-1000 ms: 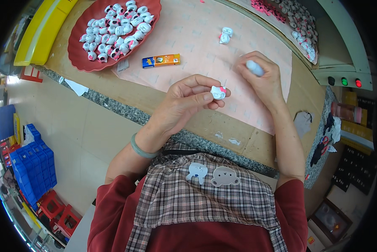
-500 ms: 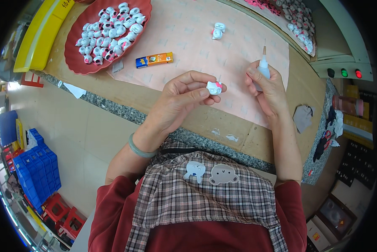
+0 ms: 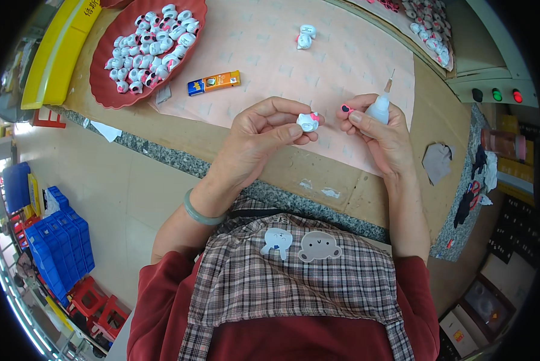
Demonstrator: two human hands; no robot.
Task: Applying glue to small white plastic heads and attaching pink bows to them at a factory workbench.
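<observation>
My left hand [image 3: 262, 131] is closed, pinching a small white cat-head figurine [image 3: 308, 122] with a pink bow between thumb and fingers. To its right, my right hand [image 3: 379, 129] holds a white squeeze bottle [image 3: 379, 108] in the crook of its fingers, the thin needle tip pointing up. The thumb and forefinger of that hand also pinch a small pink-and-black piece [image 3: 346, 109], a short way from the figurine and apart from it. Two similar white figurines [image 3: 305, 38] rest on the pink paper sheet [image 3: 270, 66] farther off.
A red scalloped bowl [image 3: 104, 93] full of white-and-pink figurines stands at the far left, beside a yellow bin [image 3: 56, 57]. An orange-and-blue box [image 3: 214, 83] lies on the sheet. A grey scrap [image 3: 437, 162] is at the right, near red-handled scissors [image 3: 474, 192].
The small pink-and-black piece now shows between my right thumb and forefinger. The bottle has tilted to the right. My left hand keeps the figurine, which has turned slightly.
</observation>
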